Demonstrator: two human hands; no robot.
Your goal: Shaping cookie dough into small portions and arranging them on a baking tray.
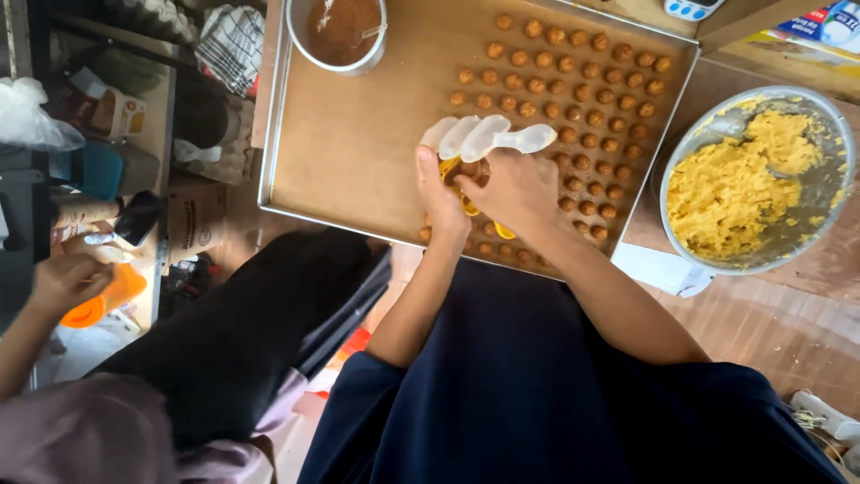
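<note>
**A:** What is in front of the person?

**B:** A view from above. A large metal baking tray (pixel 358 170) lined with brown paper lies on a wooden tabletop (pixel 761 314). Rows of small round brown dough balls (pixel 573 90) fill its right half; the left half of the paper is bare.

**A:** And the hands?

**B:** Both meet at the tray's near edge. The left hand (pixel 439 193) and the right hand (pixel 518 190) are closed together around a small yellow mould (pixel 466 202) with a brown ball in it. Each grip is clamped on that mould, fingers curled. White plastic glove fingers (pixel 484 136) stick out loosely above the hands, toward the tray's middle.

**A:** What else is near?

**B:** At the tray's far left corner sits a round tub of brown paste (pixel 340 31). To the right of the tray, on the tabletop, stands a clear bowl (pixel 829 116) of crumbly yellow dough (pixel 735 179). At the far left, another person's hand (pixel 67 278) rests by an orange bottle (pixel 107 300).
</note>
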